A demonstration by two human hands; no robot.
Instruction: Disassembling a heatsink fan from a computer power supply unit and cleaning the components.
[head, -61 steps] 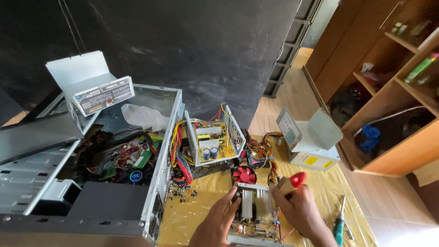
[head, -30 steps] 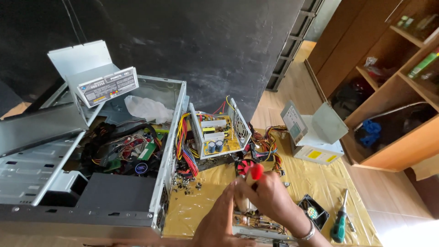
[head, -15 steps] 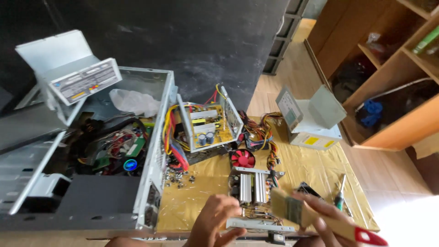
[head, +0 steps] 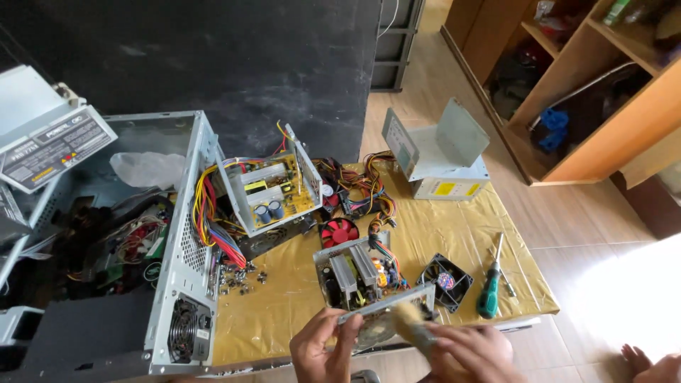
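Observation:
My left hand (head: 323, 347) grips the near edge of an open power supply unit (head: 358, 276), a grey metal tray with heat sinks and a circuit board inside. My right hand (head: 472, 353) is closed on a paintbrush (head: 410, 323). Its pale bristles touch the front wall of the unit, and the handle is hidden in my fist. The unit rests on a table covered with a yellow cloth (head: 454, 230), near its front edge.
An open computer case (head: 186, 234) full of cables lies at the left. A second open power supply (head: 273, 190), a red fan (head: 339, 231), a black fan (head: 445, 280), a green-handled screwdriver (head: 489, 294), loose screws (head: 237, 278) and a grey metal cover (head: 440, 152) share the cloth. Wooden shelves (head: 603, 99) stand at the right.
My right hand brought the brush from the lower right in to the unit's front edge. My left hand stays on the unit. The view has tilted and shifted a little.

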